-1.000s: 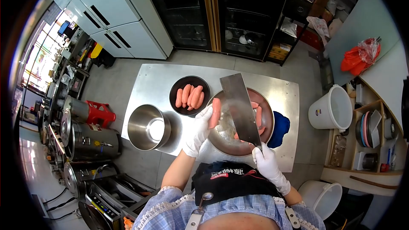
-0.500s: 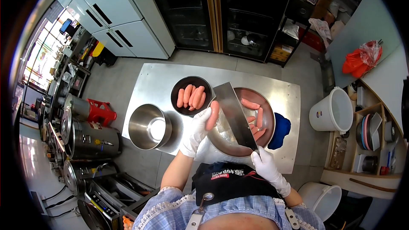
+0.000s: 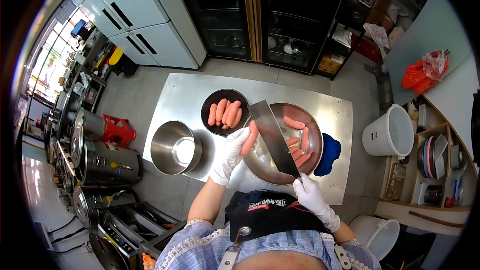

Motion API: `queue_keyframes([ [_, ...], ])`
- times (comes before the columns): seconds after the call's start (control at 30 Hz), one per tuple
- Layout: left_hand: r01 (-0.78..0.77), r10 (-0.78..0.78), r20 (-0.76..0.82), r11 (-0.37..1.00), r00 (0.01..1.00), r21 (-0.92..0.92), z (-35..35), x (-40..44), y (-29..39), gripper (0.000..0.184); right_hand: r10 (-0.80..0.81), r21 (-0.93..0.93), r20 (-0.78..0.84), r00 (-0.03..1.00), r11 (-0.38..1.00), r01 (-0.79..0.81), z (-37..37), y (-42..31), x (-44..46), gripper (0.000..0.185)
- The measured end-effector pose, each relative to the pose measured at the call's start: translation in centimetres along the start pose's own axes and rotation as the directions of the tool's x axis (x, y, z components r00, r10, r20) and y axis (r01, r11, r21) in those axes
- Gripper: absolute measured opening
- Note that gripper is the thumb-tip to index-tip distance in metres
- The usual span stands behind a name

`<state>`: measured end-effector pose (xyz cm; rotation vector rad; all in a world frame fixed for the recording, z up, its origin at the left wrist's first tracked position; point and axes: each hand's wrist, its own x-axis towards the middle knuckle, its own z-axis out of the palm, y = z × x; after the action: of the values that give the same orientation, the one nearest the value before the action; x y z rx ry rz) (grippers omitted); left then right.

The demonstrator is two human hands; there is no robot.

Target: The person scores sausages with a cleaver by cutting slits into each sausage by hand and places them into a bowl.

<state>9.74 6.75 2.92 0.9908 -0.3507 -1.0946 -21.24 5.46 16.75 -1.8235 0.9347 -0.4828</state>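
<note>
My left hand (image 3: 232, 154), in a white glove, is closed around a pink sausage (image 3: 249, 138) above the left side of a wide metal bowl (image 3: 320, 135). My gloved right hand (image 3: 312, 196) grips the handle of a broad-bladed knife (image 3: 274, 137). Its blade slants up and left across the bowl, close beside the held sausage; whether they touch I cannot tell. Inside the bowl lie several loose sausages (image 3: 294, 122), partly behind the blade. A dark round bowl (image 3: 204, 120) with several whole sausages (image 3: 229, 112) stands farther back, to the left of the knife tip.
A deep steel pot (image 3: 159, 162) stands on the left of the metal table (image 3: 182, 90). Blue cloth (image 3: 329, 154) lies right of the wide bowl. A white bucket (image 3: 376, 135) and wooden shelves (image 3: 417, 190) are at the right; large steel pots (image 3: 112, 167) stand left.
The knife has shifted slightly left and down, its blade now nearer the held sausage. Both hands keep their holds.
</note>
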Motion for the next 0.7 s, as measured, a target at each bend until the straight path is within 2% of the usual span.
queue_keyframes([
  [0.03,-0.037,0.035,0.024,0.997,0.999,0.07,0.1,-0.2,0.0,0.028,0.0,-0.004,0.004,1.0,1.0,0.0,0.1,0.1,0.0,0.014],
  [0.07,-0.076,0.07,0.049,0.988,0.996,0.137,0.1,-0.4,0.0,0.028,0.0,-0.004,0.005,1.0,1.0,0.0,0.2,0.2,0.0,0.014],
  [0.13,0.117,-0.113,-0.035,0.98,0.993,0.16,5.3,-3.0,4.5,0.026,-0.004,0.015,-0.005,1.0,1.0,0.004,0.4,0.6,0.0,0.015],
  [0.17,0.119,-0.115,-0.035,0.98,0.993,0.16,5.9,-3.6,5.3,0.026,-0.002,0.015,-0.005,1.0,1.0,0.002,0.4,0.6,0.0,0.015],
  [0.23,0.211,-0.234,0.114,0.959,0.965,0.189,6.7,-4.4,6.1,0.025,-0.01,-0.023,0.0,1.0,1.0,0.01,0.4,0.4,0.3,0.016],
  [0.27,0.258,-0.278,0.144,0.955,0.95,0.147,7.0,-4.8,6.3,0.025,-0.006,-0.022,-0.002,1.0,1.0,0.006,0.5,0.2,0.5,0.016],
  [0.43,0.304,-0.33,0.126,0.934,0.936,0.188,7.6,-5.1,6.2,0.026,0.038,0.099,-0.023,0.999,0.994,-0.036,0.9,-0.4,1.3,0.019],
  [0.57,0.324,-0.353,0.079,0.911,0.932,0.254,8.5,-5.7,6.3,0.026,0.057,0.099,-0.039,0.998,0.994,-0.053,1.2,-0.2,1.8,0.02],
  [0.7,0.363,-0.397,0.119,0.902,0.91,0.231,8.2,-5.5,5.7,0.026,0.066,0.14,-0.065,0.996,0.989,-0.056,1.2,-0.5,2.2,0.019],
])
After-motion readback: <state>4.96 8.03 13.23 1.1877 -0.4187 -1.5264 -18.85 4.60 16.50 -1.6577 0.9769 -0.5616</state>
